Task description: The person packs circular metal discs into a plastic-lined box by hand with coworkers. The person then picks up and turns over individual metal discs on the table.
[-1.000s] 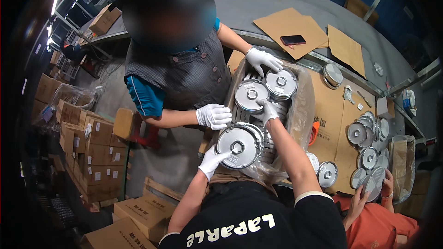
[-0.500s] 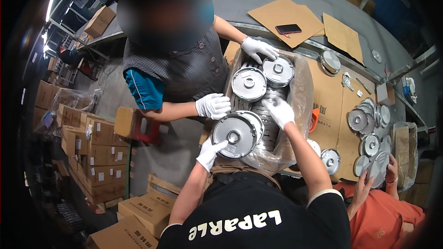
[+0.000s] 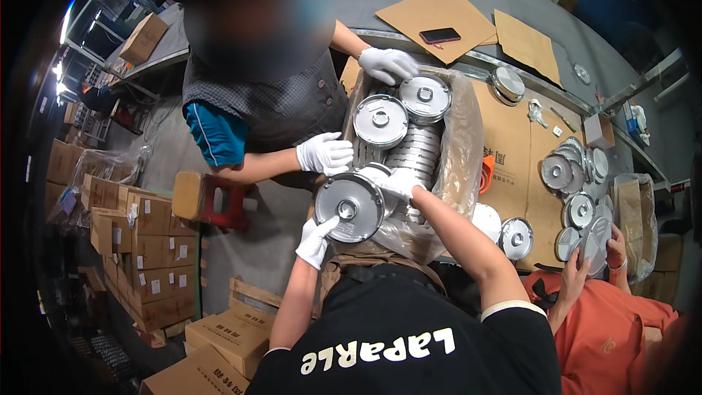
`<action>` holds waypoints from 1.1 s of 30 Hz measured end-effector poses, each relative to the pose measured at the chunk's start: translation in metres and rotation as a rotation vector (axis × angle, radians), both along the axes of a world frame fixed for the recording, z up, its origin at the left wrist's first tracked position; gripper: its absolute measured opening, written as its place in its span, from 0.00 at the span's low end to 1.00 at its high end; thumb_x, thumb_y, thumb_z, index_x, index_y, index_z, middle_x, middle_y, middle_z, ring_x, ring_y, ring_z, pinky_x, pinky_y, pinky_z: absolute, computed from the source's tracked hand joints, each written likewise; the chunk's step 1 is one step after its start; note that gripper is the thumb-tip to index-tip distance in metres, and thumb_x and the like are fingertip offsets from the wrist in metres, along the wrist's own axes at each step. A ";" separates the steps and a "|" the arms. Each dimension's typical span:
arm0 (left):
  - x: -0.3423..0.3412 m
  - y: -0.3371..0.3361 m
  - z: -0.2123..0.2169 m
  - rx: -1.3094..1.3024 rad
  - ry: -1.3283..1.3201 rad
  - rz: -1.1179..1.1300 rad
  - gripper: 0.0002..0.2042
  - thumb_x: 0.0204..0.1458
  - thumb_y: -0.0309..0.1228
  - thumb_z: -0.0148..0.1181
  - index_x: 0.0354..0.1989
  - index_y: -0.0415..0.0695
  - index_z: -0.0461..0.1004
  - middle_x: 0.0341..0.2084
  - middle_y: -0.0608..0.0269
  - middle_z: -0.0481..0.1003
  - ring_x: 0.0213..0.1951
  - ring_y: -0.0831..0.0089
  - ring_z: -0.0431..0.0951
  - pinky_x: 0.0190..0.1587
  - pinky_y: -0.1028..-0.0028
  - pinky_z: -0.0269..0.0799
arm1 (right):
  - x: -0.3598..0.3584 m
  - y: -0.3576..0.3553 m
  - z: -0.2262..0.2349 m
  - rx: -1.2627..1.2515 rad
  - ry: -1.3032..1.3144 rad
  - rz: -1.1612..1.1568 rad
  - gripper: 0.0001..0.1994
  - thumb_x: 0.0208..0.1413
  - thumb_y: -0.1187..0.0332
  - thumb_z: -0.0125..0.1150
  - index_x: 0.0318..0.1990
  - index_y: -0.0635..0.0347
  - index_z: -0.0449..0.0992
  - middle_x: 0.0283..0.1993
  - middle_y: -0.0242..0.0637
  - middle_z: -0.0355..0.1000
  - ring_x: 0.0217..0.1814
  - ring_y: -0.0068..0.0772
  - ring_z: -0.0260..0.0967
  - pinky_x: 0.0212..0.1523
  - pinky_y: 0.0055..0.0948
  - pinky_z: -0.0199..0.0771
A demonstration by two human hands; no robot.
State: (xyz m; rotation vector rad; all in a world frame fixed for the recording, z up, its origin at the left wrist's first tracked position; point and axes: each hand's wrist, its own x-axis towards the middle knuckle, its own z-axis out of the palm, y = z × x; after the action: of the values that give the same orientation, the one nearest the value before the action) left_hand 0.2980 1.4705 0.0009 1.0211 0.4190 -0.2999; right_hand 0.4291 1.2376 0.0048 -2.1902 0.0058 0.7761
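Observation:
My white-gloved left hand (image 3: 314,243) grips the near left edge of a round grey metal disc (image 3: 360,221) with a raised hub, thumb on its face. Another disc shows partly behind it. My gloved right hand (image 3: 399,183) is closed at the far right edge of these discs; its fingertips are partly hidden. Beneath is a carton lined with clear plastic (image 3: 462,121), holding a row of discs on edge (image 3: 417,148). Two discs lie flat at its far end: a left one (image 3: 380,130) and a right one (image 3: 425,89).
Across the carton, a co-worker's gloved hands (image 3: 324,153) rest near its edge. Another person in orange (image 3: 610,322) handles discs at right. Loose discs (image 3: 581,211), cardboard sheets (image 3: 439,16) and a phone (image 3: 440,35) lie on the tables. Stacked cartons (image 3: 157,249) stand at left.
My right hand has moved left from the row of discs to the edge of the held discs. The co-worker's hands stay by the carton; the whole view has shifted slightly.

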 end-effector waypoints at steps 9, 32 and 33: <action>-0.023 0.015 -0.022 -0.162 0.007 0.131 0.20 0.55 0.26 0.56 0.56 0.34 0.65 0.48 0.54 0.74 0.50 0.64 0.75 0.55 0.67 0.71 | 0.005 -0.004 -0.046 0.186 0.082 -0.114 0.30 0.42 0.47 0.69 0.45 0.65 0.77 0.41 0.43 0.77 0.44 0.34 0.73 0.42 0.31 0.72; 0.142 -0.005 0.000 0.041 0.116 -0.795 0.23 0.48 0.23 0.65 0.54 0.38 0.69 0.44 0.59 0.76 0.44 0.73 0.76 0.47 0.73 0.75 | -0.016 -0.007 -0.083 0.793 -0.237 -1.896 0.19 0.54 0.62 0.64 0.43 0.74 0.76 0.38 0.39 0.75 0.35 0.30 0.70 0.33 0.32 0.70; 0.146 -0.005 -0.002 0.032 0.071 -0.831 0.24 0.47 0.23 0.66 0.54 0.39 0.69 0.44 0.59 0.75 0.44 0.72 0.76 0.47 0.73 0.75 | -0.014 -0.007 -0.084 0.800 -0.246 -1.880 0.20 0.54 0.62 0.64 0.43 0.75 0.76 0.38 0.39 0.75 0.35 0.30 0.70 0.33 0.33 0.70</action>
State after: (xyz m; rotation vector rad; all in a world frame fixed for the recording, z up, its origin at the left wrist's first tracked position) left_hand 0.4441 1.4654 -0.0013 1.1813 0.0392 -1.0767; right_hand 0.4150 1.2306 -0.0788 -0.7550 1.1775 -0.5303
